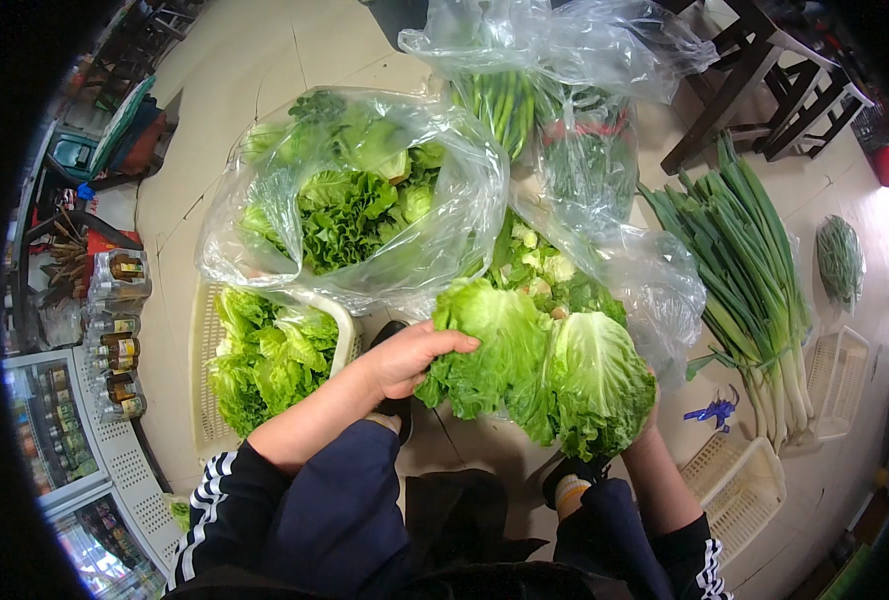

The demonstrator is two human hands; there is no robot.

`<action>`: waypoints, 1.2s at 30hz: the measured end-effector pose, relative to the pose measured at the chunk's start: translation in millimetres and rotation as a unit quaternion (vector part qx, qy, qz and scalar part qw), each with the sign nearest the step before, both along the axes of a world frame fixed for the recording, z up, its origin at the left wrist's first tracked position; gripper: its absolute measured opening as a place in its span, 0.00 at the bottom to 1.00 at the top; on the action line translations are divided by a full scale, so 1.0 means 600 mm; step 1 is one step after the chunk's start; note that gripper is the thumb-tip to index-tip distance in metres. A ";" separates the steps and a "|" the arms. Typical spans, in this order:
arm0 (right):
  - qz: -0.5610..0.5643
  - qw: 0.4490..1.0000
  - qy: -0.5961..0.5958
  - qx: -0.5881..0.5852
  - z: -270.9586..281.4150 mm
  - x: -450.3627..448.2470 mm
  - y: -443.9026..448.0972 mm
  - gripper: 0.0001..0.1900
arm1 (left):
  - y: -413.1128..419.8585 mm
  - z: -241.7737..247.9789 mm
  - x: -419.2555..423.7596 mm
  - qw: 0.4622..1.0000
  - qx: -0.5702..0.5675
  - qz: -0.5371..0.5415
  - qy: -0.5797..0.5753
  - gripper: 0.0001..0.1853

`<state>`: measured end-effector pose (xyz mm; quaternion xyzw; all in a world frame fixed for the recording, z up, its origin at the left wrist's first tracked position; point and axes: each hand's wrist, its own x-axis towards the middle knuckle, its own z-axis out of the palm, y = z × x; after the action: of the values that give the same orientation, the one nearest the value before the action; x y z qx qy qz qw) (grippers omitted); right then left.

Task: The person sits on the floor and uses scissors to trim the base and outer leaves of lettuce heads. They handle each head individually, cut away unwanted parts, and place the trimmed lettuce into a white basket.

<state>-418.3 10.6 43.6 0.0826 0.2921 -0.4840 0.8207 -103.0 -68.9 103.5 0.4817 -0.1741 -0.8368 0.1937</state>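
Note:
My left hand (414,358) grips the edge of a lettuce head (489,345), its thumb lying over the leaves. At the right, my right hand (648,405) is mostly hidden behind paler outer leaves (594,375) that it supports. I cannot tell whether these leaves belong to one head or two. Beneath and beyond them lie lettuce pieces with cut stems (534,262) in an open clear plastic bag (658,277). A larger clear bag (264,217) of leafy lettuce (347,210) stands beyond my left hand. Nearer, a cream plastic basket (206,375) holds loose lettuce leaves (272,360).
Bundled leeks (752,277) lie at the right, near blue ties (714,411) and cream baskets (744,487). Bagged green vegetables (587,165) stand ahead, beside dark wooden stools (729,82). Packed bottles (118,352) and a glass-fronted cooler (58,420) line the left.

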 end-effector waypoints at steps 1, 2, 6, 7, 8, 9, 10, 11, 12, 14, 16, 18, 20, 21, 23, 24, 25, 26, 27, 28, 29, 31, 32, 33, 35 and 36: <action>-0.001 1.000 -0.001 -0.001 0.004 -0.006 0.000 0.29 | -0.003 -0.001 0.006 1.000 -0.009 0.014 -0.001 0.21; -0.004 1.000 -0.025 -0.016 0.004 -0.013 0.001 0.28 | -0.007 -0.001 0.012 0.999 -0.018 0.028 -0.002 0.21; 0.000 0.997 -0.056 -0.048 0.013 -0.021 0.001 0.28 | -0.017 -0.007 0.022 0.965 -0.197 0.037 -0.172 0.28; 0.005 0.998 -0.047 -0.050 0.021 -0.018 -0.001 0.28 | -0.018 -0.015 0.020 0.927 -0.264 -0.011 -0.265 0.29; 0.001 0.999 -0.028 -0.040 0.027 -0.010 -0.003 0.28 | -0.015 -0.035 0.016 0.925 -0.265 -0.050 -0.266 0.29; 0.000 0.999 -0.018 -0.031 0.030 0.007 -0.005 0.28 | -0.005 -0.053 0.016 0.920 -0.264 -0.087 -0.276 0.29; -0.003 1.000 0.001 -0.020 0.031 0.013 -0.005 0.28 | -0.001 -0.052 -0.002 0.916 -0.262 -0.125 -0.277 0.29; 0.006 0.999 -0.038 -0.010 0.024 0.013 -0.006 0.29 | 0.013 -0.047 -0.027 0.943 -0.207 -0.112 -0.237 0.28; 0.019 0.998 -0.052 -0.007 0.029 0.012 -0.004 0.29 | 0.028 -0.065 -0.052 0.960 -0.207 -0.062 -0.180 0.26; 0.051 0.994 -0.092 0.002 0.032 0.021 -0.003 0.29 | 0.027 -0.051 -0.058 0.996 0.016 -0.078 -0.040 0.23; 0.136 0.984 0.111 -0.004 0.062 0.053 -0.016 0.32 | 0.034 -0.063 -0.040 0.995 0.070 -0.017 0.067 0.23; 0.134 0.976 0.162 -0.050 0.086 0.078 -0.026 0.33 | 0.037 -0.068 -0.033 0.979 0.104 0.034 0.170 0.25; 0.151 0.974 0.165 -0.043 0.078 0.075 -0.027 0.35 | 0.038 -0.059 -0.031 0.954 0.119 0.080 0.264 0.27; 0.154 0.972 0.173 -0.025 0.076 0.075 -0.026 0.34 | 0.036 -0.036 -0.038 0.961 0.124 0.098 0.229 0.27; 0.155 0.972 0.177 -0.017 0.076 0.075 -0.027 0.34 | 0.044 -0.044 -0.038 0.992 -0.018 -0.004 0.122 0.29; 0.151 0.972 0.176 -0.029 0.081 0.074 -0.028 0.33 | 0.042 -0.036 -0.041 0.992 -0.089 -0.057 0.067 0.30; 0.148 0.973 0.174 -0.040 0.083 0.073 -0.029 0.33 | 0.034 -0.015 -0.041 0.992 -0.045 -0.065 0.098 0.36; 0.123 0.985 0.118 -0.034 0.073 0.066 -0.029 0.33 | 0.030 -0.015 -0.039 0.993 -0.042 -0.060 0.092 0.36; 0.095 0.993 0.065 -0.028 0.056 0.050 -0.026 0.32 | 0.027 -0.014 -0.039 0.994 -0.040 -0.057 0.088 0.36; 0.068 0.997 0.009 -0.021 0.036 0.036 -0.023 0.32 | 0.028 -0.013 -0.037 0.995 -0.037 -0.052 0.081 0.37; 0.108 0.993 0.018 -0.035 0.018 0.021 -0.023 0.32 | 0.032 -0.017 -0.038 0.996 -0.059 -0.030 0.059 0.29; 0.060 0.995 -0.053 -0.053 0.029 0.034 -0.034 0.35 | 0.028 -0.010 -0.036 0.995 -0.010 -0.024 0.099 0.26; 0.035 0.994 -0.088 -0.063 0.033 0.038 -0.036 0.37 | 0.026 -0.006 -0.036 0.993 0.015 -0.022 0.119 0.25; 0.045 0.994 -0.087 -0.057 0.030 0.041 -0.039 0.41 | 0.027 -0.001 -0.037 0.992 0.024 -0.016 0.121 0.21; 0.044 0.997 -0.040 -0.045 0.038 0.039 -0.036 0.41 | 0.022 -0.011 -0.026 0.990 0.067 -0.011 0.120 0.19; 0.045 0.998 -0.017 -0.040 0.046 0.042 -0.039 0.41 | 0.019 -0.022 -0.019 0.989 0.088 -0.008 0.119 0.19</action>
<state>-393.3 -12.9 71.1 0.0450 0.2621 -0.4566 0.8490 -114.6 -57.3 90.3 0.3923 -0.0792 -0.9017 0.1635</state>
